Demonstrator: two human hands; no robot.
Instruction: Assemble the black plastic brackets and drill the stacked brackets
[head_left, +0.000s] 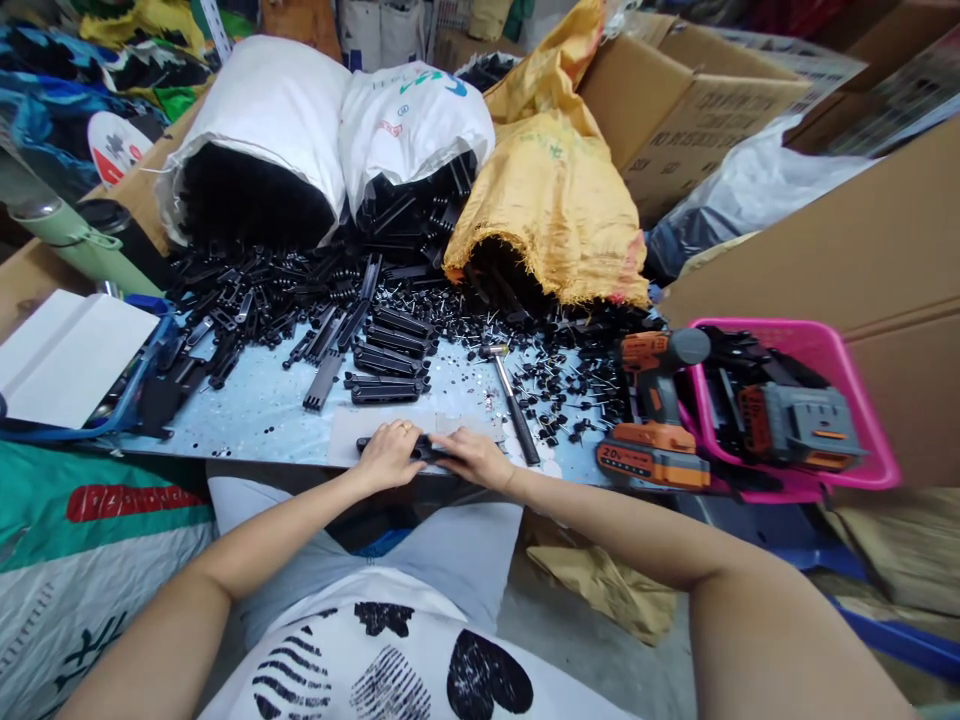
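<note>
At the front edge of the blue table, a long black plastic part (pixel 426 450) lies on a pale board (pixel 345 422). My left hand (pixel 391 455) wraps over its left portion, fingers closed on it. From the other side my right hand (pixel 474 458) grips its right end with fingers pressed together; the fingertips partly hide the part. Just right of that hand rests a hammer (pixel 514 405) with a black handle. Beyond my hands several similar black parts (pixel 390 360) are stacked in rows.
White sacks (pixel 262 110) and a yellow sack (pixel 555 200) spill black pieces across the back. Small black-headed pins (pixel 551 395) are scattered at right. An orange cordless drill (pixel 656 410) stands by a pink basket (pixel 874 430). A blue tray (pixel 150 365) and green bottle (pixel 86 245) are left.
</note>
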